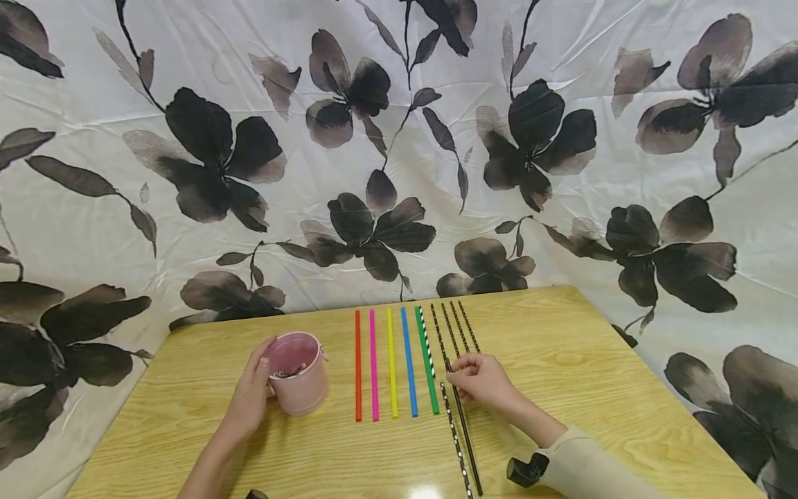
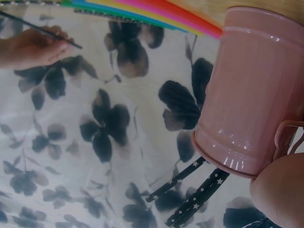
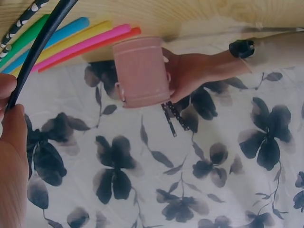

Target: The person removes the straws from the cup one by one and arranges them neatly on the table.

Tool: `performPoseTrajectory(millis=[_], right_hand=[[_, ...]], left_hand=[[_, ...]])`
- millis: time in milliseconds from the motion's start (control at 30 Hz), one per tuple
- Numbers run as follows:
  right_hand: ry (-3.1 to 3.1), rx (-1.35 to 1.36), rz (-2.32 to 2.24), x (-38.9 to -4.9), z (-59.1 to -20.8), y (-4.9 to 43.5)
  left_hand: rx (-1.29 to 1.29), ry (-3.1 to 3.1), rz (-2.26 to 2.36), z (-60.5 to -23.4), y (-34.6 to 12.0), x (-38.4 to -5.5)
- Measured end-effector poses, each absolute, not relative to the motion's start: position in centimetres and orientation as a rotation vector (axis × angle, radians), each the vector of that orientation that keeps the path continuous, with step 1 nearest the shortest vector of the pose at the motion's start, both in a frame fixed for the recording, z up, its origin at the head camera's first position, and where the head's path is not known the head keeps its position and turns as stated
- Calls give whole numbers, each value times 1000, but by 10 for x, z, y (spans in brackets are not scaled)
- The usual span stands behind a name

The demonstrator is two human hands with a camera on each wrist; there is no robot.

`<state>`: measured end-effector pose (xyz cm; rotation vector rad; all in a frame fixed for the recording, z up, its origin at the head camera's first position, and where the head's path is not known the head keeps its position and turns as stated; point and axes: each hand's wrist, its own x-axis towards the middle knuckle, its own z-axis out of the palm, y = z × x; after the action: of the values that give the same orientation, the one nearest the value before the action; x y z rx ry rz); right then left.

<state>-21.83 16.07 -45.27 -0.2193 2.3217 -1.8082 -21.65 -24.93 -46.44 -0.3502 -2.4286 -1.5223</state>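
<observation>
My left hand (image 1: 248,395) holds the pink pail (image 1: 302,384) by its left side, on the left part of the table. A few dark straws with stars and dots (image 2: 197,197) stick out of the pail's mouth in the left wrist view. In the head view only their ends show inside. My right hand (image 1: 485,382) pinches a plain black straw (image 1: 467,436) between thumb and fingers, at the right end of a row of straws. Just left of it lies a black straw with white spots (image 1: 457,435). The right wrist view shows the pinched black straw (image 3: 42,40) close up.
Red (image 1: 358,367), pink (image 1: 374,367), yellow (image 1: 392,364), blue (image 1: 409,364) and green (image 1: 424,353) straws lie side by side. A black-and-white striped straw (image 1: 427,339) lies against the green one. Several dark patterned straws (image 1: 464,326) lie farther right. A floral cloth (image 1: 374,138) hangs behind the table.
</observation>
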Motion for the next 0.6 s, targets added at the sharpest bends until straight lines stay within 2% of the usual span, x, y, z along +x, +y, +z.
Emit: performPoseTrajectory(millis=[600], right_hand=[[2409, -110, -1699, -214, -476, 169]], left_hand=[[-355, -2401, -1590, -466, -247, -216]])
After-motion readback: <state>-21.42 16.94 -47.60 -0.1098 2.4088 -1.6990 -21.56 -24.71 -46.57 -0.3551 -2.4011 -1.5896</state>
